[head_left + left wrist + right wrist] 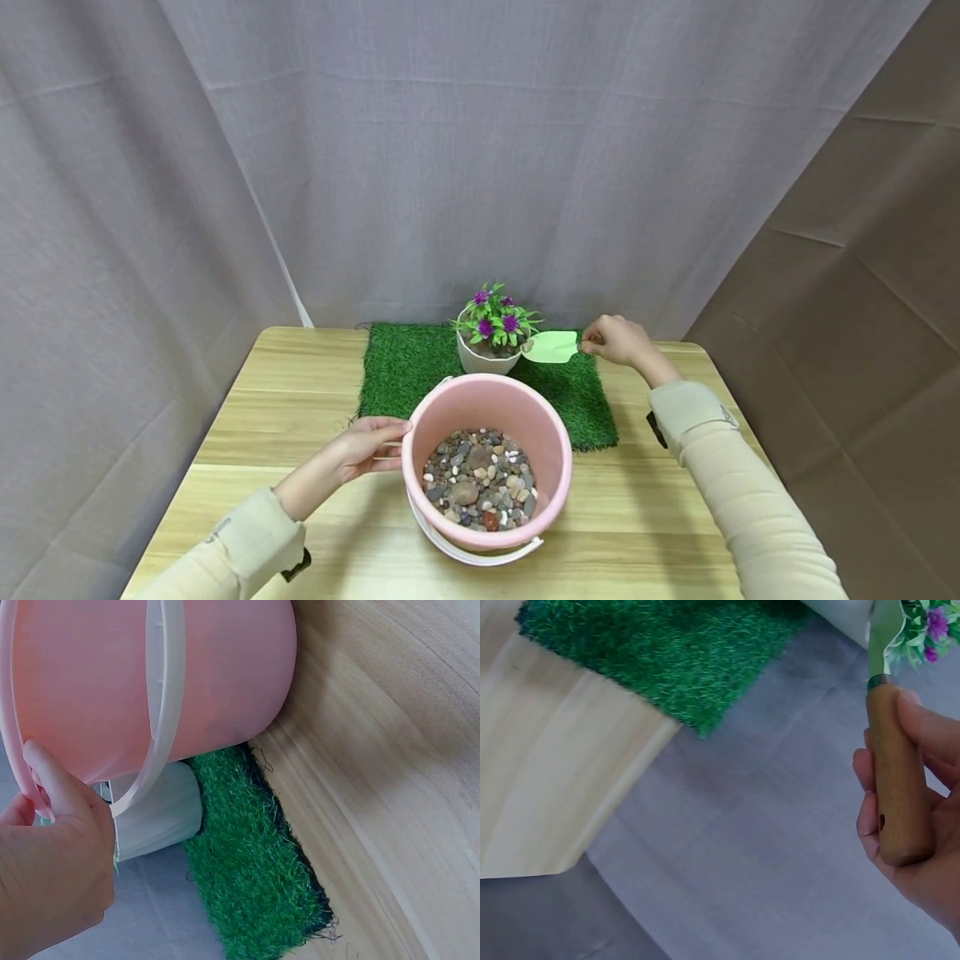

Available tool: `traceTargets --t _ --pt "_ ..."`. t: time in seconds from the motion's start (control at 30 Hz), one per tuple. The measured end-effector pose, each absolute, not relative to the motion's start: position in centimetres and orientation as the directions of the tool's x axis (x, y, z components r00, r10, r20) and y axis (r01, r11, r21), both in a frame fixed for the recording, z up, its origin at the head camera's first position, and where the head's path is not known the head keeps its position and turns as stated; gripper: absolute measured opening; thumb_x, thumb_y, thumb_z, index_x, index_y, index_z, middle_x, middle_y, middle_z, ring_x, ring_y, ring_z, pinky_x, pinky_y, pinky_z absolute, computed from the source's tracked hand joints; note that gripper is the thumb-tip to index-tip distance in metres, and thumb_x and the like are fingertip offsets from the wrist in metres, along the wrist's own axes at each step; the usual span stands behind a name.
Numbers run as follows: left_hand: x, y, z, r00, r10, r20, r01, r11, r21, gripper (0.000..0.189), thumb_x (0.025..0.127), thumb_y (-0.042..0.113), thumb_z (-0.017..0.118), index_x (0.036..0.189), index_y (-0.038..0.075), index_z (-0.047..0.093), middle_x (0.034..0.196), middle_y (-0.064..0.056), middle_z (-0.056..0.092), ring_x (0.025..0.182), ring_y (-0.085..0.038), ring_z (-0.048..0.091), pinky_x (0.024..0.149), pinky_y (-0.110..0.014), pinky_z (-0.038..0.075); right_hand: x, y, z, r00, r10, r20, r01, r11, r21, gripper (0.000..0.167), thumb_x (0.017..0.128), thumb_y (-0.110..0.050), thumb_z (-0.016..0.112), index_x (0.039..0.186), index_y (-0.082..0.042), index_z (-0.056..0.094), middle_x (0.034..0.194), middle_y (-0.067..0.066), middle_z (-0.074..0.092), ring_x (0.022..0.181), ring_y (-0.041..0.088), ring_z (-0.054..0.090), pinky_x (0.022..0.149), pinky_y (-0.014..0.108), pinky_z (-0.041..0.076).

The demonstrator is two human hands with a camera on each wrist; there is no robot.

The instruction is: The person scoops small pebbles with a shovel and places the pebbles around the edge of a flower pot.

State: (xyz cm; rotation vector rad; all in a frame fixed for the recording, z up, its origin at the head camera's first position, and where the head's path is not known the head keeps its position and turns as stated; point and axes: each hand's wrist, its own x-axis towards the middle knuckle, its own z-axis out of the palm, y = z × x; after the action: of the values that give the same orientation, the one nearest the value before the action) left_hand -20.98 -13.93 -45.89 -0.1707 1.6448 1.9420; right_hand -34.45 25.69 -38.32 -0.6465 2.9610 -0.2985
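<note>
A pink bucket (491,392) with a white handle (480,557) holds many mixed pebbles (480,483). My left hand (367,447) pinches the bucket's rim at its left side, thumb against the wall in the left wrist view. My right hand (621,340) grips the wooden handle (901,780) of a light green garden trowel (552,347). The trowel's blade tip is at the right rim of a white flowerpot (489,363), with something brownish at the tip. In the pot stands a plant with purple flowers (495,321) and green leaves, brownish material around its base.
Behind the bucket, a green artificial grass mat (405,367) lies under the flowerpot. All stands on a wood-grain table (300,400). Grey curtain cloth (450,167) hangs behind and at the left, and a brown cloth panel (862,333) bounds the right.
</note>
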Motion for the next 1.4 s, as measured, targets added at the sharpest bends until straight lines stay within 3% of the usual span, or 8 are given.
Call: traceTargets --t 0.23,0.43,0.7,0.93,1.2,1.4 --pt "-21.1 -14.0 -45.8 -0.824 0.348 -0.447 -0.499 -0.073 0.864 0.03 0.094 0.014 0.056 0.117 -0.006 0.056 0.084 -0.001 0.068 0.073 -0.008 0.067 0.073 -0.023 0.062 -34.1 24.4 -37.0 -0.908 -0.418 -0.029 -0.412 0.902 -0.128 0.009 0.085 -0.014 0.068 0.087 -0.008 0.074 0.081 0.005 0.072 0.075 0.021 0.064 0.069 0.049 0.057" --pt "-21.0 -14.1 -45.9 -0.821 0.352 -0.45 -0.508 -0.087 0.857 0.024 0.093 0.014 0.058 0.111 -0.002 0.06 0.082 -0.001 0.068 0.072 -0.007 0.066 0.074 -0.023 0.063 -34.0 24.0 -36.6 -0.908 -0.417 -0.04 -0.412 0.906 -0.096 0.008 0.085 -0.014 0.067 0.085 -0.01 0.074 0.078 0.002 0.071 0.071 0.018 0.062 0.066 0.047 0.057" --pt "-21.0 -14.0 -46.1 -0.829 0.339 -0.444 -0.496 -0.081 0.864 0.03 0.094 0.014 0.057 0.115 -0.006 0.057 0.084 -0.002 0.068 0.073 -0.008 0.067 0.074 -0.023 0.063 -33.5 23.5 -36.1 -0.882 -0.471 -0.006 -0.469 0.878 -0.097 0.008 0.085 -0.014 0.068 0.078 -0.013 0.072 0.064 -0.004 0.063 0.06 0.011 0.05 0.056 0.037 0.051" --pt "-21.0 -13.9 -46.0 -0.826 0.347 -0.445 -0.499 -0.079 0.863 0.028 0.094 0.014 0.056 0.115 -0.005 0.057 0.081 0.0 0.067 0.071 -0.007 0.066 0.073 -0.023 0.063 -32.5 24.1 -35.7 -0.863 -0.506 0.006 -0.502 0.855 -0.131 0.004 0.084 -0.015 0.07 0.081 -0.013 0.072 0.074 -0.003 0.07 0.065 0.012 0.061 0.065 0.043 0.058" --pt "-21.0 -14.0 -46.0 -0.825 0.35 -0.444 -0.498 -0.077 0.864 0.03 0.094 0.014 0.056 0.116 -0.006 0.056 0.081 0.0 0.067 0.071 -0.007 0.066 0.073 -0.023 0.063 -30.8 24.1 -34.8 -0.831 -0.556 0.025 -0.549 0.811 -0.2 0.003 0.084 -0.015 0.069 0.085 -0.014 0.072 0.075 -0.005 0.067 0.065 0.008 0.055 0.062 0.036 0.056" --pt "-21.0 -14.0 -46.0 -0.823 0.355 -0.443 -0.498 -0.077 0.864 0.028 0.094 0.015 0.057 0.114 -0.005 0.058 0.081 0.0 0.067 0.071 -0.007 0.065 0.074 -0.023 0.063 -29.2 22.6 -34.7 -0.796 -0.602 0.066 -0.6 0.769 -0.22 0.016 0.082 -0.015 0.072 0.097 -0.009 0.073 0.085 0.003 0.065 0.072 0.013 0.055 0.062 0.036 0.055"
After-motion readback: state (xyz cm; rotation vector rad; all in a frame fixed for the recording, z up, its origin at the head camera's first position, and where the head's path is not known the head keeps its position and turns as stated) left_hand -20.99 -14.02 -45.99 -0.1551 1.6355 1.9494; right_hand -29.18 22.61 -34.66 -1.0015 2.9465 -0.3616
